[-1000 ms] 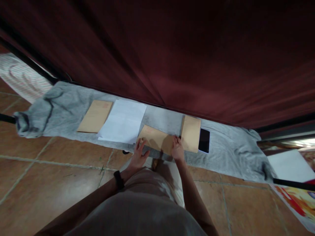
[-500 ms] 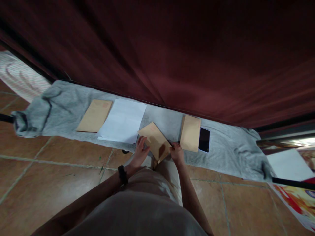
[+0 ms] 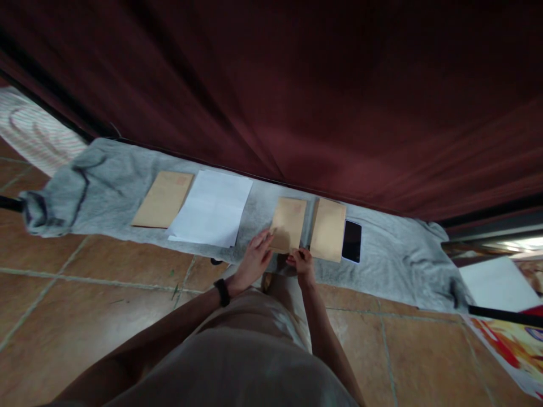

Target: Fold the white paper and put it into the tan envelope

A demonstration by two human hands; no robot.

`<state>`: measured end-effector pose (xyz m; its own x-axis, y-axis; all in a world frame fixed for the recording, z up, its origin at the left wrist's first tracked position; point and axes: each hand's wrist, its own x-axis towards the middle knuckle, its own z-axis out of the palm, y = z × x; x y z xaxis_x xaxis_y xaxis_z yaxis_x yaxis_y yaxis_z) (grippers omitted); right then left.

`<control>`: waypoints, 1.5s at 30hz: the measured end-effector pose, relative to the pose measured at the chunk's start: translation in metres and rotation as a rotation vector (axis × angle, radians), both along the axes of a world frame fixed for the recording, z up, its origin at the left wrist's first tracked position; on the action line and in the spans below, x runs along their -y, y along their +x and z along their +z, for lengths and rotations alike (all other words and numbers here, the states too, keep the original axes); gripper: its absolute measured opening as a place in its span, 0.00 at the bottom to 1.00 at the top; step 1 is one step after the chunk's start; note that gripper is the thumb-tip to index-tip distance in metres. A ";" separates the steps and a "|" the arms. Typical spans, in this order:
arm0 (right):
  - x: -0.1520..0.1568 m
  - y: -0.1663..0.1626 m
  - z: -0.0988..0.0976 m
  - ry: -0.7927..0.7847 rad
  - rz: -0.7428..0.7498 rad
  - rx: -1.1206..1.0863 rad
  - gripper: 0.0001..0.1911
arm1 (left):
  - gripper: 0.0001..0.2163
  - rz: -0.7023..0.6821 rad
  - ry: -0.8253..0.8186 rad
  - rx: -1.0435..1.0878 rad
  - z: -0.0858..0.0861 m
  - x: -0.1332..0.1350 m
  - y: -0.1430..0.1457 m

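Note:
A brown paper envelope with a faint reddish mark near its top is in front of me, over the grey cloth. My left hand, with a dark watch on its wrist, grips the lower left edge, its fingertips at the paper. My right hand pinches the bottom edge near the right corner, fingers curled. Just to the right lies a pile of brown envelopes. On the left is a stack of white paper sheets, with another brown envelope pile beyond it.
A phone lies beside the right-hand envelopes. The grey cloth covers a long narrow surface. Behind it hangs a dark red curtain. Tiled floor shows below, and a colourful printed sheet is at the far right.
The envelope in my hands has moved away from me and to the right, turning from tilted to nearly in line with the neighbouring pile. Both hands have moved along with it.

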<state>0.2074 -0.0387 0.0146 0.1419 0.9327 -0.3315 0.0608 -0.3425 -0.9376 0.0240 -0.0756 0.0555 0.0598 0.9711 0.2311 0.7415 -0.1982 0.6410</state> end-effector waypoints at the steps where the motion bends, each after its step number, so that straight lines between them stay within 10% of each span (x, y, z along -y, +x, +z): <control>1: 0.000 -0.001 0.000 0.001 0.004 0.015 0.29 | 0.22 -0.085 0.008 -0.064 0.000 0.003 0.003; 5: 0.000 0.001 0.005 0.010 0.052 0.151 0.25 | 0.26 -0.307 -0.009 -0.296 -0.012 0.013 0.012; 19: 0.013 -0.002 0.025 0.194 0.216 0.935 0.16 | 0.34 -0.355 -0.036 -0.474 -0.037 0.020 0.008; 26: 0.039 -0.001 0.017 0.677 0.598 0.797 0.23 | 0.34 -0.351 -0.054 -0.455 -0.034 0.020 0.010; 45: 0.065 0.000 0.013 0.595 0.555 0.977 0.28 | 0.32 -0.379 -0.069 -0.517 -0.026 0.021 -0.001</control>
